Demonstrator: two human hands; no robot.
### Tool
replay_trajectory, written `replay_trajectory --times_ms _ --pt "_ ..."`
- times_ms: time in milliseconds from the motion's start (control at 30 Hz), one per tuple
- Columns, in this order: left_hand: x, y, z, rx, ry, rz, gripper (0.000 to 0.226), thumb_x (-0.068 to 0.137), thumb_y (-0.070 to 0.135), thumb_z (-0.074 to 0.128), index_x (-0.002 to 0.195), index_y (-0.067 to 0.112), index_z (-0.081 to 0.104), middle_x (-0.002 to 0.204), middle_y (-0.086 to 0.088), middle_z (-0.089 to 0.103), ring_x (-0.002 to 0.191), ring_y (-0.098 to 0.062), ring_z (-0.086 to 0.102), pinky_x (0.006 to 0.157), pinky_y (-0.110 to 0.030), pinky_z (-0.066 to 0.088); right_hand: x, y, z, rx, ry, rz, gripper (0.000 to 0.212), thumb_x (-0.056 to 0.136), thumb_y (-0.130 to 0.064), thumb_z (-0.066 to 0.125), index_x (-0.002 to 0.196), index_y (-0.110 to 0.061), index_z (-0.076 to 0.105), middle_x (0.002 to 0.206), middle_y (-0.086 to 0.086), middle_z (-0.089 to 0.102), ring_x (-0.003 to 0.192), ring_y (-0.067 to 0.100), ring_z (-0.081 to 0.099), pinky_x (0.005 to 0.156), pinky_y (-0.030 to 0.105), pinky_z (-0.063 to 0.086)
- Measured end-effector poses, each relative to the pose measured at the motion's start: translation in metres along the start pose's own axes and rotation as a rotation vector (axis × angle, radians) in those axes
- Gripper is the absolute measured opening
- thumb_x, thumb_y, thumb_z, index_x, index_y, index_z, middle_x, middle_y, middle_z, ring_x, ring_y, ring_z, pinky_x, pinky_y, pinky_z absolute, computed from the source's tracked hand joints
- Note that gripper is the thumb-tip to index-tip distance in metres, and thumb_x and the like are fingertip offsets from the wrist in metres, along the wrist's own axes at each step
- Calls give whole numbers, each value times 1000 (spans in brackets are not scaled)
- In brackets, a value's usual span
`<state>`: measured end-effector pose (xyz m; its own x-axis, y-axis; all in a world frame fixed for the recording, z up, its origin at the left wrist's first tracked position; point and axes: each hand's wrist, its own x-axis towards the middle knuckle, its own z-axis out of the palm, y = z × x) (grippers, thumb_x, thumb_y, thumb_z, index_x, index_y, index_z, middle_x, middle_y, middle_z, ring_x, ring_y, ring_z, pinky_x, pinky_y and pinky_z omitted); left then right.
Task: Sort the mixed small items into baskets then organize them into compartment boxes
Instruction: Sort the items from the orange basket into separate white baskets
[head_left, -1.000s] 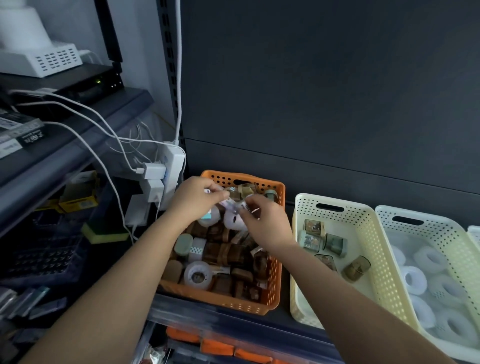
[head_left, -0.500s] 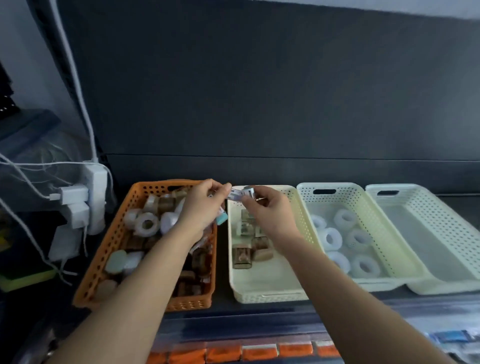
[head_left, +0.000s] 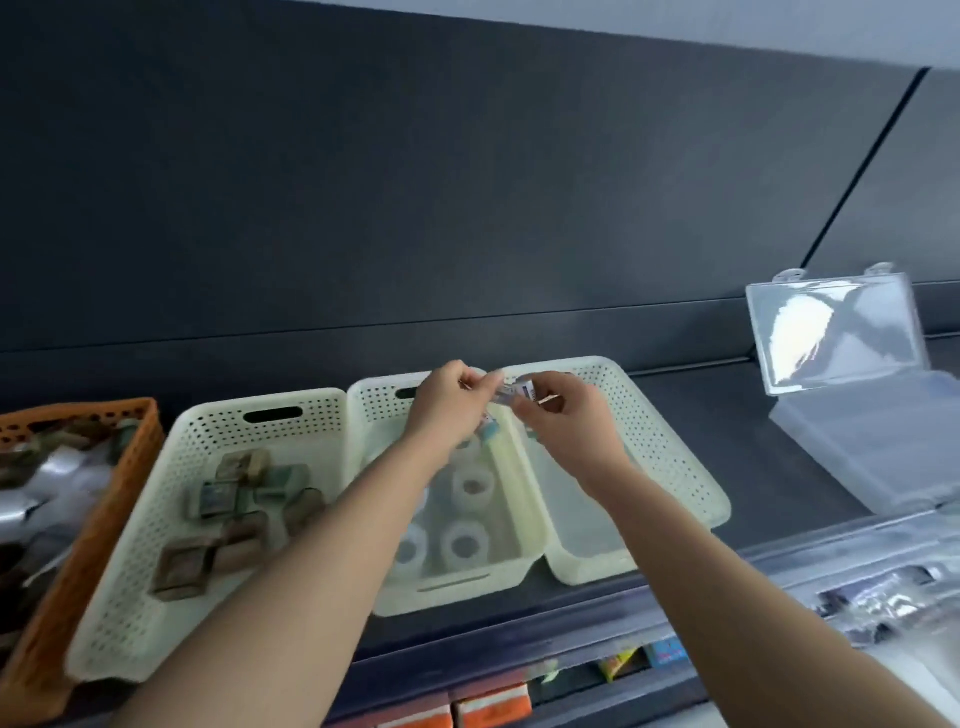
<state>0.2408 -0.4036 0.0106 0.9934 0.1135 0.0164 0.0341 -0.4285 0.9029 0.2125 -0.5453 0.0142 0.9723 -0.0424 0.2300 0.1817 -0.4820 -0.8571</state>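
Both hands are meeting over the far end of the baskets. The left hand (head_left: 447, 410) and right hand (head_left: 569, 423) are pinching one item (head_left: 522, 391) between them. It is a pale little piece with dark print on it, too blurred to identify. The fingers (head_left: 480, 381) of both hands are curling in tight, with thumbs pressing against fingertips. The item is hanging in the air above the adjoining rims of the middle basket (head_left: 374, 397) and the right basket (head_left: 654, 421), touching neither. A teal piece (head_left: 489, 431) is showing just under the left hand; I cannot tell whether that hand is holding it.

Four baskets are sitting side by side on the dark shelf (head_left: 727, 441). The orange basket (head_left: 104, 413) at the far left is holding a blurred jumble. Next to it the left cream basket (head_left: 218, 418) is holding brown pieces (head_left: 234, 499). White rolls (head_left: 470, 486) are lying in the middle basket, partly behind the left forearm. Well to the right, a clear box (head_left: 872, 467) is resting on the shelf, its lid (head_left: 831, 332) standing open.
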Motion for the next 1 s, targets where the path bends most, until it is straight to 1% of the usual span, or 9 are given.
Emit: replay_trajectory --times_ms 67,200,333,367,433,533,700,867,1000 --pt "10 15 34 83 -42 -18 30 89 45 60 79 16 57 64 5 61 63 -15 57 55 -27 39 12 24 -25 -60 -1 46 20 82 -27 70 70 -15 60 59 -9 46 57 19 51 58 31 41" --pt "26 30 82 336 -163 -66 38 92 47 55 73 14 58 69 -3 70 55 -18 52 60 -27 40 28 63 -50 -192 -49 139 14 81 -27 71 78 -18 61 68 -4 57 74 27 64 68 37 52" --pt "37 30 109 484 -262 -114 26 98 32 47 89 11 59 96 -11 70 77 -26 66 73 -30 50 41 89 -52 -315 -87 166 15 84 -28 67 92 -15 65 87 5 66 75 25 59 60 29 40" --pt "38 29 112 543 -281 -92 19 96 21 47 105 10 59 112 -11 66 93 -27 65 81 -32 50 45 94 -52 -348 -115 181 20 86 -28 65 102 -16 65 95 4 65 79 23 58 62 26 38" --pt "36 25 113 696 -317 2 37 89 3 46 125 8 54 131 -12 54 116 -28 54 94 -34 45 51 103 -51 -443 -207 190 32 87 -24 60 119 -17 59 110 7 61 91 25 59 68 24 39" --pt "28 18 111 914 -368 187 36 83 -6 43 113 6 58 119 -13 54 112 -29 52 92 -36 43 54 110 -50 -599 -319 167 41 87 -19 55 128 -17 52 118 11 54 104 31 57 77 30 43" --pt "22 17 103 1137 -257 362 29 81 1 50 107 10 59 114 -7 56 116 -24 44 102 -37 34 55 108 -46 -703 -368 106 37 89 -26 51 125 -17 49 125 10 50 116 29 49 91 35 44" --pt "12 18 66 1070 -87 379 20 87 12 54 106 12 58 114 -4 56 115 -23 48 95 -33 39 55 81 -37 -691 -348 -44 47 88 -29 58 133 -21 47 131 5 50 124 25 45 101 33 39" --pt "-7 10 15 1036 34 333 34 84 4 51 115 13 58 116 -2 56 114 -22 49 93 -34 44 47 42 -16 -667 -317 -195 49 88 -32 60 135 -22 47 132 3 52 125 22 44 100 34 39"
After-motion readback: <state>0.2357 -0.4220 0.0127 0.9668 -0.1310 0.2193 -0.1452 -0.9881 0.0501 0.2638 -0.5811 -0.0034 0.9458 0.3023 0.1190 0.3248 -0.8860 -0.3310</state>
